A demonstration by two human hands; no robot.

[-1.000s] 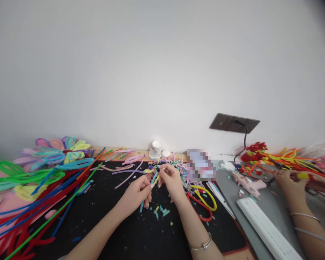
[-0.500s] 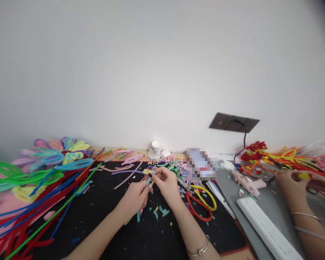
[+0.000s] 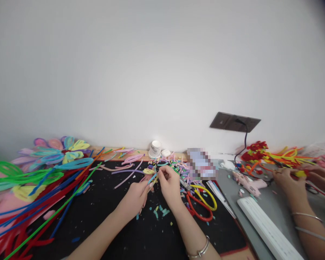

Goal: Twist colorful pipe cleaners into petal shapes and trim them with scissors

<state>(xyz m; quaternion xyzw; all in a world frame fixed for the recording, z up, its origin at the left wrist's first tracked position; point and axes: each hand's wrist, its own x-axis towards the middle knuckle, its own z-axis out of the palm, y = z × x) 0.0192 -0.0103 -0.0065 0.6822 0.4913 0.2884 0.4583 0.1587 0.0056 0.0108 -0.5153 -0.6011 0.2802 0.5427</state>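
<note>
My left hand [image 3: 135, 198] is closed around a few pipe cleaners, whose light-blue and yellow ends [image 3: 152, 178] stick out above its fingers. A small blue end also shows below that hand. Close beside it on the right, my right hand [image 3: 170, 186] has thumb and fingers pinched together near the tips of those ends. Whatever lies in this pinch is too small to make out. Just behind the fingers are yellow pipe cleaner loops [image 3: 148, 171]. To the right of my right hand lie scissors with red and yellow handles [image 3: 211, 217] on the black mat [image 3: 105, 213].
Pipe cleaner flowers [image 3: 52, 155] and long pipe cleaners fill the left side. Cut bits surround a phone-like blurred object [image 3: 202, 164]. A paper cup [image 3: 155, 149] stands by the wall. At right are a pink glue gun [image 3: 250, 183], a white power strip [image 3: 268, 227] and another person's hands [image 3: 291, 184].
My right hand has shifted slightly right, away from my left hand, and the pipe cleaner ends between them show more. The other person's hands moved a little with a yellow piece.
</note>
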